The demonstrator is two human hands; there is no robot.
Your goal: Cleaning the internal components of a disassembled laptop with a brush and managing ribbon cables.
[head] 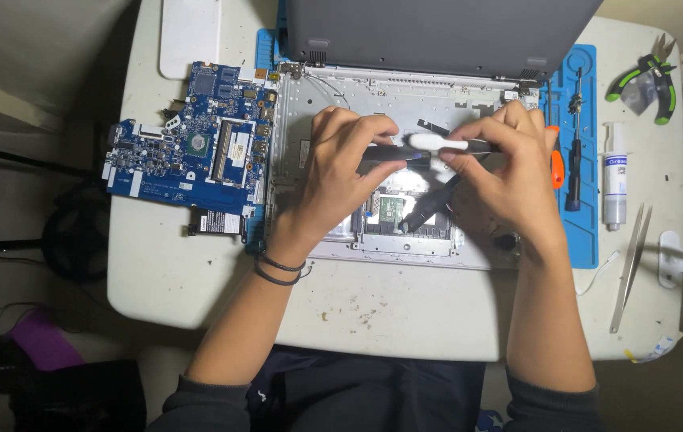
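Plastic and metal meet at centre frame, where a long, flat black strip is held level above the opened laptop base. The left hand curls over the strip's left end, fingers pressed together around it. The right hand pinches a small white, rounded tool against the strip's top edge, beside the left fingertips. Below them the silvery grey base lies like a shallow tray, holding a small green board and a black part near its lower middle; the dark grey lid rises along the top of the frame. A blue mat lies under the laptop, carrying a black screwdriver at right. On the white tabletop, a blue circuit board studded with chips sits at left, while a white tube, metal tweezers and green-handled pliers lie at right.
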